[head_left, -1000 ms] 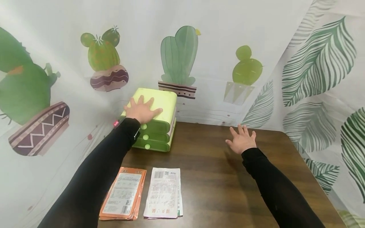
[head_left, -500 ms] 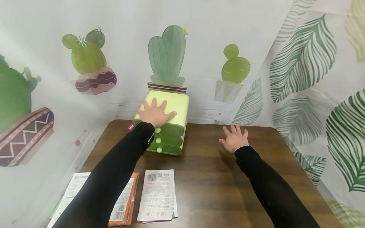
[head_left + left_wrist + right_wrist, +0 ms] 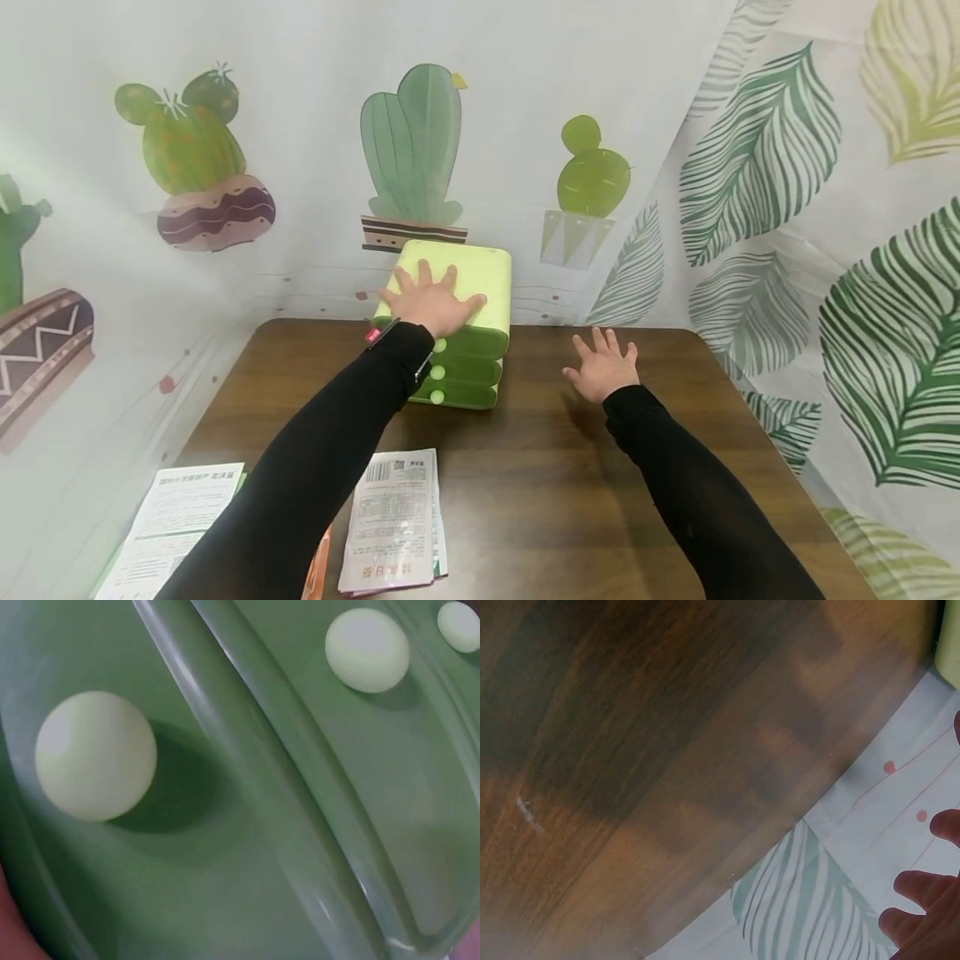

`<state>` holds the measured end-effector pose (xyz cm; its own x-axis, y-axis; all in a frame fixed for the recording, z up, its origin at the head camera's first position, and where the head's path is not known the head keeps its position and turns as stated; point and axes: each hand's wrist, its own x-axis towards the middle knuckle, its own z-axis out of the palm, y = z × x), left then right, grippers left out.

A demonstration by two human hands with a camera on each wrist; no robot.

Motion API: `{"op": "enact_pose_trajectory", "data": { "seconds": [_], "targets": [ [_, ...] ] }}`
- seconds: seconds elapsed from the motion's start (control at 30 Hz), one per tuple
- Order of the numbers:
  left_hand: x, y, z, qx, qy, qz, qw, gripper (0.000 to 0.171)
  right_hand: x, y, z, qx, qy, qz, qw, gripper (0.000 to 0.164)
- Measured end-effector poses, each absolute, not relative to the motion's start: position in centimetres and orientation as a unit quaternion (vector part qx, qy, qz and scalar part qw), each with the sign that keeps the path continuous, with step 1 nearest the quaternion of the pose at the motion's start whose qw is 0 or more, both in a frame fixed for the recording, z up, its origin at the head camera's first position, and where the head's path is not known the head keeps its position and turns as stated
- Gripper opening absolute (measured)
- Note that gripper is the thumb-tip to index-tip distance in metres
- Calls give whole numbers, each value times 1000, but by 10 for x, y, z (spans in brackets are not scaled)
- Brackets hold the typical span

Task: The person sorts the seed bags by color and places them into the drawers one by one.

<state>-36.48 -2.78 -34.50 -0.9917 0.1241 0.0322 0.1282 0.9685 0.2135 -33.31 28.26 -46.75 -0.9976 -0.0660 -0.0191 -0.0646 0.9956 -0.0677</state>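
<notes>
A small green drawer box (image 3: 480, 279) with a pale yellow-green top stands at the back of the table. My left hand (image 3: 435, 306) rests on that top with its fingers spread. In the left wrist view the dark green drawer fronts (image 3: 225, 862) fill the picture, each with a round pale knob (image 3: 96, 756). My right hand (image 3: 602, 369) is over the table to the right of the box, fingers straight and apart, holding nothing. Its fingertips (image 3: 922, 889) show at the right edge of the right wrist view.
A stack of printed packets (image 3: 393, 521) lies at the front of the brown table (image 3: 525, 492). White printed packets (image 3: 176, 525) lie further left, and an orange packet (image 3: 318, 567) is mostly hidden by my left sleeve. A cloth (image 3: 315, 125) with cactus prints hangs behind the table.
The head view has turned leftward, so the box and both hands sit differently in the picture and the white packets at left have come into sight. The left hand stays on the box top.
</notes>
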Motion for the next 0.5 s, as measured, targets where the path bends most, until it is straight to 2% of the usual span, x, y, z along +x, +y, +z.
{"op": "enact_pose_trajectory", "data": {
  "seconds": [0.5],
  "targets": [
    [-358, 22, -342, -34, -994, -99, 16, 91, -325, 279, -466, -41, 999, -31, 15, 70]
  ]
}}
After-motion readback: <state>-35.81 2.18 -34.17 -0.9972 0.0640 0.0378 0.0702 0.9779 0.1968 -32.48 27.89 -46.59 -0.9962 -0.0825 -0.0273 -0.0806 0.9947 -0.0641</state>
